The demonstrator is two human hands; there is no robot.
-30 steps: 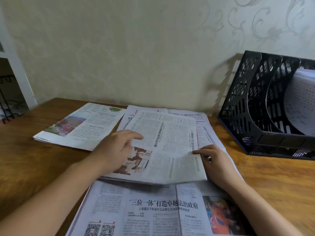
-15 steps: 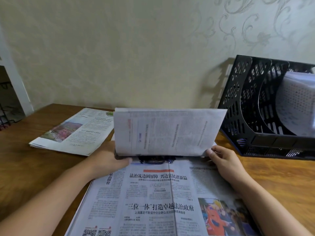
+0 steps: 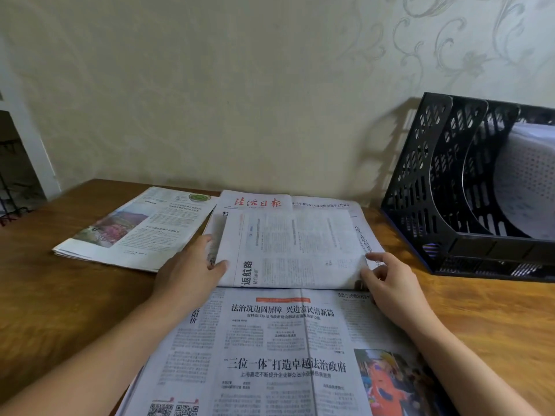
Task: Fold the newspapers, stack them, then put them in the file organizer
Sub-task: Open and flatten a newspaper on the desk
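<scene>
A folded newspaper [image 3: 294,250] lies flat on the far half of a large open newspaper [image 3: 270,349] spread on the wooden table [image 3: 60,295]. My left hand [image 3: 192,265] grips the folded paper's left edge, thumb on top. At its right front corner my right hand [image 3: 387,280] pinches the paper with fingers spread. Another folded newspaper [image 3: 135,226], with a pink landscape photo, lies to the left. The black mesh file organizer [image 3: 435,205] stands at the right against the wall.
White perforated sheets [image 3: 528,181] fill a far slot of the organizer. A wallpapered wall [image 3: 240,100] closes the back of the table. A white door frame [image 3: 27,139] and a dark rack stand beyond the table's left corner.
The folded newspaper was flipped away from me: it lay nearer me, stood upright half a second ago, and now lies flat farther back. Both hands followed it.
</scene>
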